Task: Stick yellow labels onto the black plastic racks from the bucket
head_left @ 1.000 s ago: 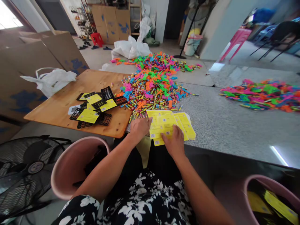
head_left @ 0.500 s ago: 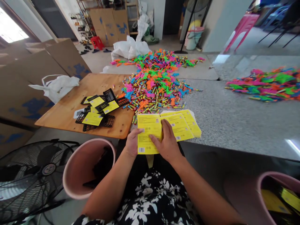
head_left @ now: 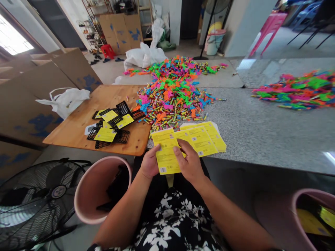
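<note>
A yellow printed card sheet (head_left: pixel 166 153) is held upright and slightly tilted between both hands, above my lap. My left hand (head_left: pixel 151 161) grips its left edge, thumb on the printed face. On the right edge, my right hand (head_left: pixel 188 161) has its thumb on the front and its fingers partly hidden behind. Whether the sheet is single or several together I cannot tell. Just beyond the right hand, a stack of yellow card sheets (head_left: pixel 206 141) lies at the table's near edge. Behind it spreads a heap of colourful plastic toy guns and small tubes (head_left: pixel 172 101).
Black plastic racks (head_left: pixel 124 136) with yellow cards lie on the wooden board (head_left: pixel 70 130) at left. A pink bin (head_left: pixel 78 195) stands by my left arm, a fan (head_left: pixel 57 191) beyond it. Another bin (head_left: pixel 295 205) is at right. More toys (head_left: pixel 300 91) lie on the grey table (head_left: pixel 246 132).
The held card sheet has tilted, its top leaning left. My right hand's fingers have curled and its thumb has moved up to the sheet's right edge. The view has shifted slightly.
</note>
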The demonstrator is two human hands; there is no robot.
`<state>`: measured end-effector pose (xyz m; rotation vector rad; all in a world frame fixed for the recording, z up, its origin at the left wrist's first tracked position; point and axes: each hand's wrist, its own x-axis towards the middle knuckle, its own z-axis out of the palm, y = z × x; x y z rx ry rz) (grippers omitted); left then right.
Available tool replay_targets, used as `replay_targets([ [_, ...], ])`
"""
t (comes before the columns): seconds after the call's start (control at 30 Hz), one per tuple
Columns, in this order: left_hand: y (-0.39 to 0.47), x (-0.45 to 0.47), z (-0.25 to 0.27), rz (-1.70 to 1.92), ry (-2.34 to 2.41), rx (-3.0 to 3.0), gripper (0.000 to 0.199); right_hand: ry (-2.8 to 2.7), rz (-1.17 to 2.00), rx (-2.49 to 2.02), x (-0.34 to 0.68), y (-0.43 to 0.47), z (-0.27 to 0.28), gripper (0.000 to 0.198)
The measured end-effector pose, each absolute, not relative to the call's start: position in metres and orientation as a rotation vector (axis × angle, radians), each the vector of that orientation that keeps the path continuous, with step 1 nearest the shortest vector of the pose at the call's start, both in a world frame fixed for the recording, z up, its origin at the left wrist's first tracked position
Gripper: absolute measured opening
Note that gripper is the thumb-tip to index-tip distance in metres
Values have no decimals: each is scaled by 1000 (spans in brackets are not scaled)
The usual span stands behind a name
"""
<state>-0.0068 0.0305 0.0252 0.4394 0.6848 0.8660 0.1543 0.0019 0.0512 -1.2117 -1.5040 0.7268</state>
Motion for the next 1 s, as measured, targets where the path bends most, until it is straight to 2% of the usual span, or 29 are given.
replay_targets([
  [0.13, 27, -7, 28, 901, 691, 419, 54, -1333, 830, -1234, 160, 7, 48, 29],
  [0.27, 26, -9, 30, 903, 692, 418, 54, -1297, 898, -1258, 168, 11, 44, 34],
  [0.47, 27, -8, 33, 902, 696, 436, 54, -1457, 488, -1288, 170, 7, 47, 29],
  [0.57, 25, -4, 35, 901, 711, 459, 54, -1522, 407, -1294, 168, 6, 49, 25],
  [0.7, 23, -1, 37, 921, 726, 461, 54, -1414, 585, -1247, 168, 6, 47, 21],
  [0.83, 22, -2, 37, 942, 722, 443, 54, -1329, 768, -1260, 172, 6, 45, 30],
  [1.0, 22, -3, 38, 913, 715, 460, 55, -1344, 696, -1277, 177, 5, 48, 32],
])
